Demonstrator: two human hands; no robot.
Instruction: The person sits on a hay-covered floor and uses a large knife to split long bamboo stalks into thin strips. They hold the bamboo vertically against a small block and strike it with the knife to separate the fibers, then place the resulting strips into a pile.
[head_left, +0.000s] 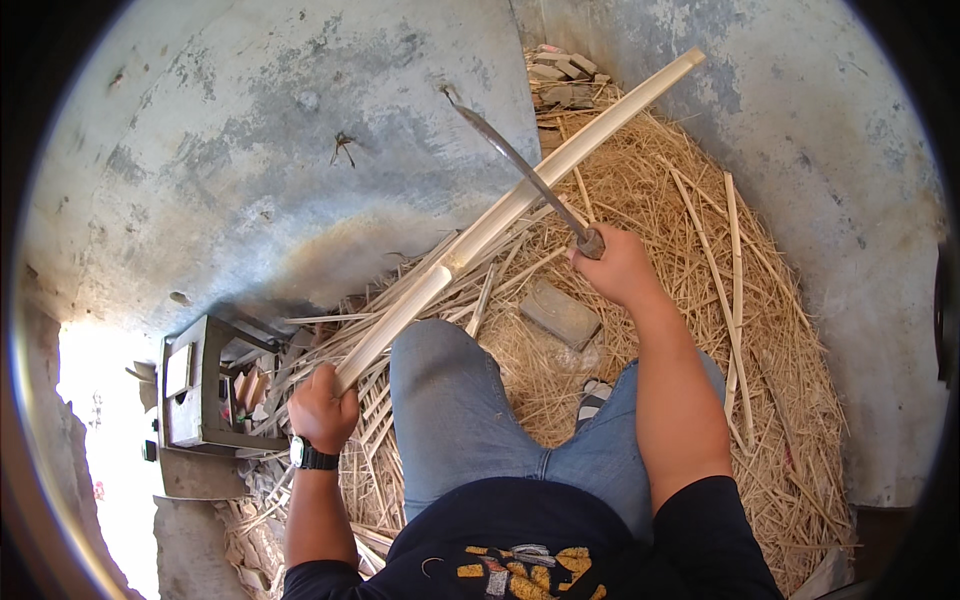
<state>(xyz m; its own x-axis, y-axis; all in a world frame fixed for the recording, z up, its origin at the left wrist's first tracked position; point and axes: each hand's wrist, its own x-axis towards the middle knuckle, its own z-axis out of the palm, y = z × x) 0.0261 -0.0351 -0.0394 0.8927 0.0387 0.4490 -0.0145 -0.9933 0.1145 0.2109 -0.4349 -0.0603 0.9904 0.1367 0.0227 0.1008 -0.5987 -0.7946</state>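
Note:
My left hand (322, 408) is closed round the near end of a long split bamboo strip (490, 228). The strip slants up and away to the right past my knee, with its pale hollow inner face showing and a node partway along. In my right hand (622, 265) is the handle of a long curved knife (515, 158). Its dark blade points up and to the left, and in this view it crosses the bamboo strip; whether the two touch I cannot tell. The fingers of both hands are wrapped tight.
Bamboo shavings and thin strips (650, 190) cover the floor around my legs. A brick-like block (561, 313) lies between my feet. At left stands a wooden frame (208, 385) like a small stool, by a bright opening. Grey walls (300, 130) rise ahead and at right, with stacked bricks (565, 75) at the far corner.

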